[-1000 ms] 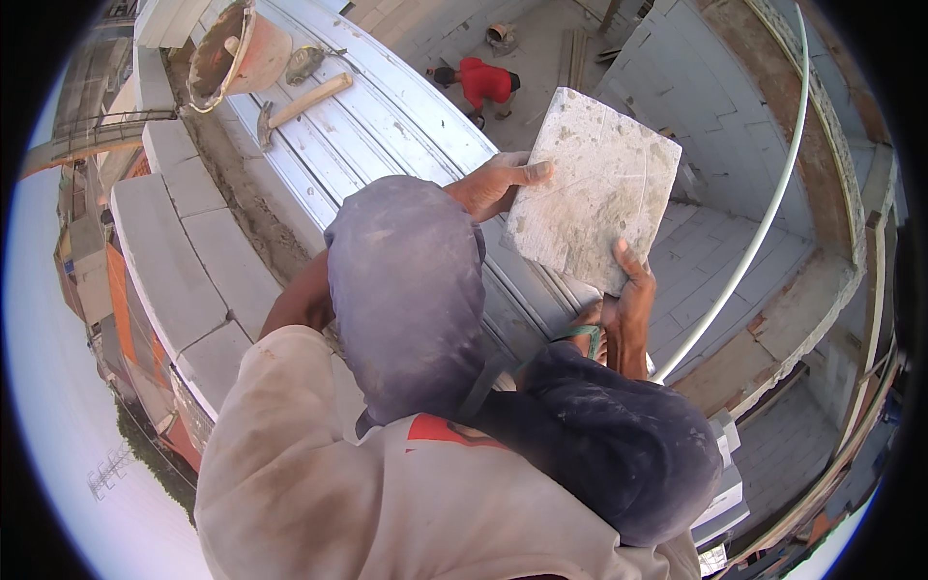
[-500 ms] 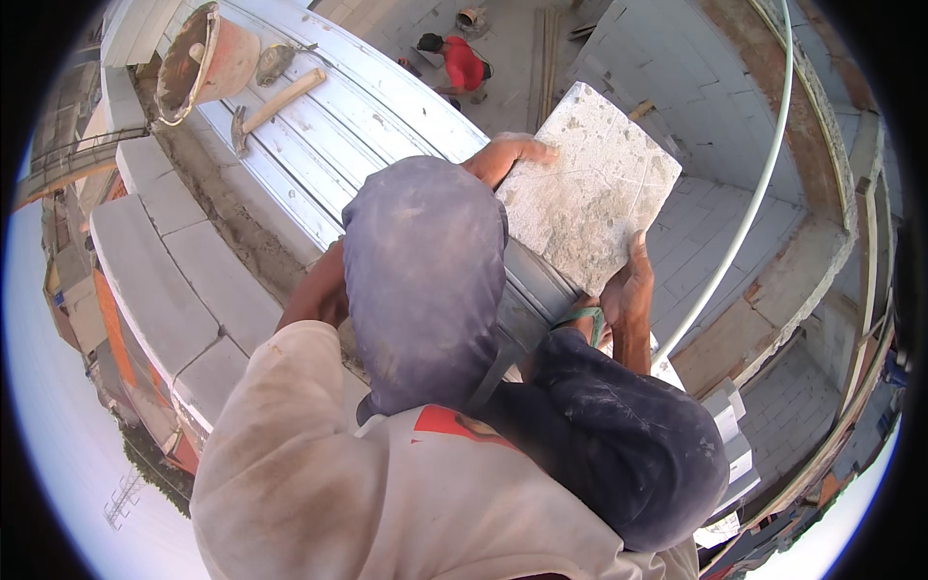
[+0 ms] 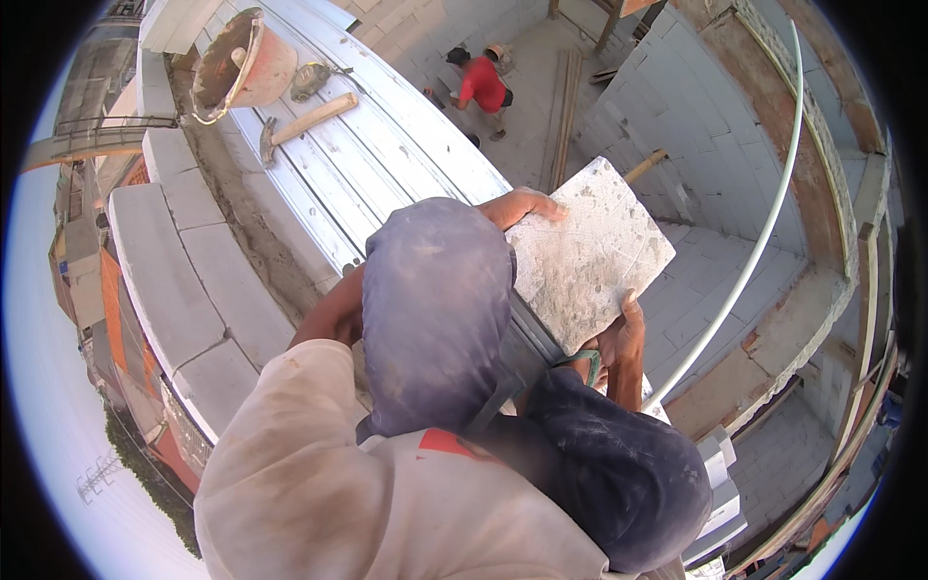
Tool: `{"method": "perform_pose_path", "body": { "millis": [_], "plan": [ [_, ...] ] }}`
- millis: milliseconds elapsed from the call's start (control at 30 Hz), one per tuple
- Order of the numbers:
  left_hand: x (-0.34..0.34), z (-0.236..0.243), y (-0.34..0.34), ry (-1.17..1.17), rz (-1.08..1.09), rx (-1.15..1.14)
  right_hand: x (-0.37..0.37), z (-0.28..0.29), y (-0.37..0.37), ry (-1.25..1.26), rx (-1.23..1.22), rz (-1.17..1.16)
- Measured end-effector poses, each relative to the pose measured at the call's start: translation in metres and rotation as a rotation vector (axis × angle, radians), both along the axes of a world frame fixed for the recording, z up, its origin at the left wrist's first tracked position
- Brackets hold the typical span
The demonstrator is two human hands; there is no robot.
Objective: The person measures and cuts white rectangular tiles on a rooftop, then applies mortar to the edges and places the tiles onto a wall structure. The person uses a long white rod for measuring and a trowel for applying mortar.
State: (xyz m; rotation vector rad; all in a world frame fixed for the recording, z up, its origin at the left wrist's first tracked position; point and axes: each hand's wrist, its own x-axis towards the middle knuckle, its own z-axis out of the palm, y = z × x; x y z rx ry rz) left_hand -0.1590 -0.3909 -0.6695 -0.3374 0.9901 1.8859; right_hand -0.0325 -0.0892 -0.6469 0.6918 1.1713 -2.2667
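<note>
A light grey aerated concrete block (image 3: 592, 253), its face chipped and patchy with mortar, is tilted up in front of my knees. My left hand (image 3: 525, 207) reaches round my bent left knee and grips the block's upper left edge, thumb on its face. At its lower right edge my right hand (image 3: 621, 340) is closed on it, thumb on the near face; the fingers behind are hidden. The block's lower corner comes down by my foot, which has a green sandal strap (image 3: 586, 362).
Left, a mortar bucket (image 3: 263, 68), a claw hammer (image 3: 304, 124) and a small dirty tool (image 3: 311, 81) rest on ribbed metal decking (image 3: 406, 137). A block wall (image 3: 179, 275) borders it. Below, a person in red (image 3: 483, 83) bends over. A pale hose (image 3: 764, 237) arcs right.
Both hands still hold the block, which has tilted slightly. The view has shifted, so the bucket, hammer and block sit lower in it. The person below has moved a little.
</note>
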Motion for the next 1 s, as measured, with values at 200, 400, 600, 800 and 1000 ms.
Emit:
{"method": "perform_pose_path", "body": {
  "millis": [200,400,600,800,1000],
  "plan": [
    [0.002,0.024,0.012,-0.085,-0.004,0.086,0.005,0.011,-0.013,-0.078,0.019,-0.13],
    [-0.01,0.027,-0.016,0.42,-0.13,-0.515,0.014,0.007,-0.009,-0.115,0.042,-0.19],
    [-0.016,0.005,-0.074,0.855,-0.215,-1.463,0.005,0.001,0.008,-0.069,0.089,-0.252],
    [-0.012,0.005,-0.1,0.539,-0.338,-1.708,-0.003,0.008,0.014,-0.097,0.12,-0.312],
    [-0.015,0.001,-0.107,0.619,-0.574,-1.714,-0.008,0.006,0.015,-0.082,0.097,-0.328]
  ]
}}
